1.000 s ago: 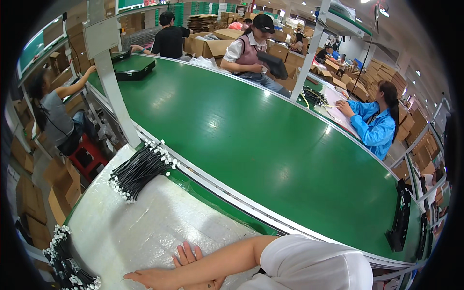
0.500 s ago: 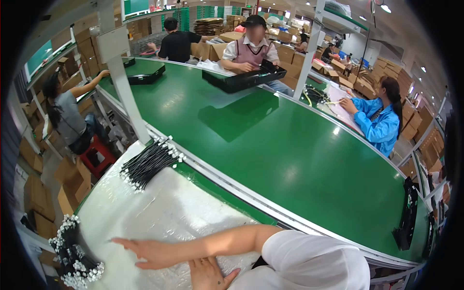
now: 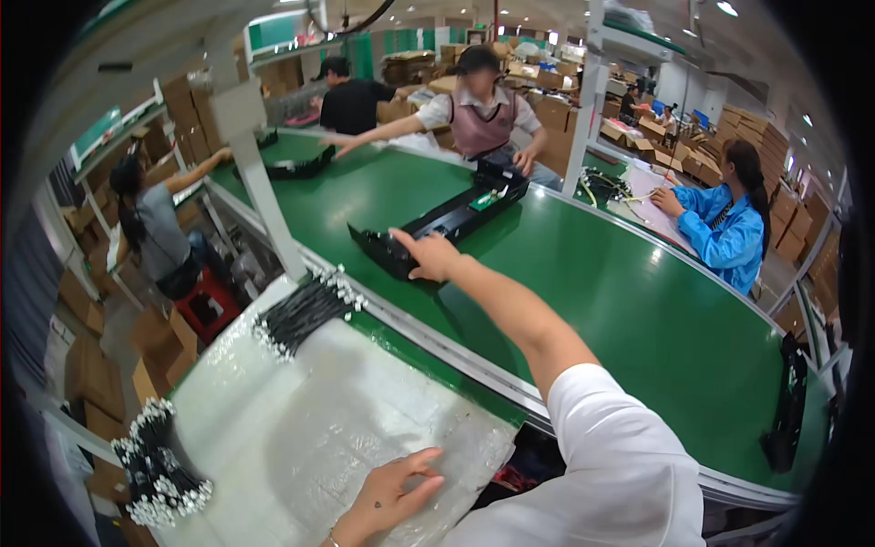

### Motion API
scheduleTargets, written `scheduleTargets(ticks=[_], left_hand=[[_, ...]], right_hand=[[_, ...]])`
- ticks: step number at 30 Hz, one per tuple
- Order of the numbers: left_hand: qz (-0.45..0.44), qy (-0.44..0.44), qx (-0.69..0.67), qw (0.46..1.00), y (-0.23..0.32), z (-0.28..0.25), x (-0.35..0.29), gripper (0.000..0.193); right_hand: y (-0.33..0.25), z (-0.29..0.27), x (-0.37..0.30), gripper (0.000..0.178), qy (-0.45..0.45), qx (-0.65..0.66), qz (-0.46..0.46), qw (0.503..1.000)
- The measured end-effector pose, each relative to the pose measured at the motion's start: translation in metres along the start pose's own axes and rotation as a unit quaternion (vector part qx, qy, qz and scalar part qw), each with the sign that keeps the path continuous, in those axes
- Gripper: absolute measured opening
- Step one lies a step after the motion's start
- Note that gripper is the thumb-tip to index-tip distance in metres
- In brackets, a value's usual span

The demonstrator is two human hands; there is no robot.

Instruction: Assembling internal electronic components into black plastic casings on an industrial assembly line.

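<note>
One black housing (image 3: pixel 448 217), upper centre | my right grip (image 3: pixel 434 255) at its left end, closure unclear | left grip (image 3: pixel 394 490) released, lower centre

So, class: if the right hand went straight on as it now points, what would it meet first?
The right hand would likely meet the left end of the black tray; its fingers look very close or touching, but depth is unclear.
</note>
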State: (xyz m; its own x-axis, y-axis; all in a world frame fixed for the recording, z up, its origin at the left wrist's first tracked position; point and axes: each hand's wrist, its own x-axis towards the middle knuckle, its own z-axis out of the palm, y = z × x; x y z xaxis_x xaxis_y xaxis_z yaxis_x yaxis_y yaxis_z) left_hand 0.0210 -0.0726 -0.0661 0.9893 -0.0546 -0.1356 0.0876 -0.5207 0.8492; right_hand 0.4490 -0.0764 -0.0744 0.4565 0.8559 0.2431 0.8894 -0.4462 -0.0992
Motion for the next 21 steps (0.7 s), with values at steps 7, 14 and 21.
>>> scheduleTargets(ticks=[7,14,21], left_hand=[[-0.017,0.188,-0.641,0.744,-0.022,-0.004,-0.004,0.056],[-0.06,0.21,-0.632,0.744,-0.04,-0.003,-0.021,0.05],[-0.128,0.528,-0.46,0.703,-0.083,-0.004,-0.213,0.05]], right_hand=[[-0.069,-0.068,-0.109,0.108,0.01,0.128,-0.123,0.984],[-0.179,-0.08,-0.221,0.1,-0.047,0.252,-0.314,0.914],[-0.135,-0.084,-0.23,0.077,0.165,0.281,-0.243,0.914]])
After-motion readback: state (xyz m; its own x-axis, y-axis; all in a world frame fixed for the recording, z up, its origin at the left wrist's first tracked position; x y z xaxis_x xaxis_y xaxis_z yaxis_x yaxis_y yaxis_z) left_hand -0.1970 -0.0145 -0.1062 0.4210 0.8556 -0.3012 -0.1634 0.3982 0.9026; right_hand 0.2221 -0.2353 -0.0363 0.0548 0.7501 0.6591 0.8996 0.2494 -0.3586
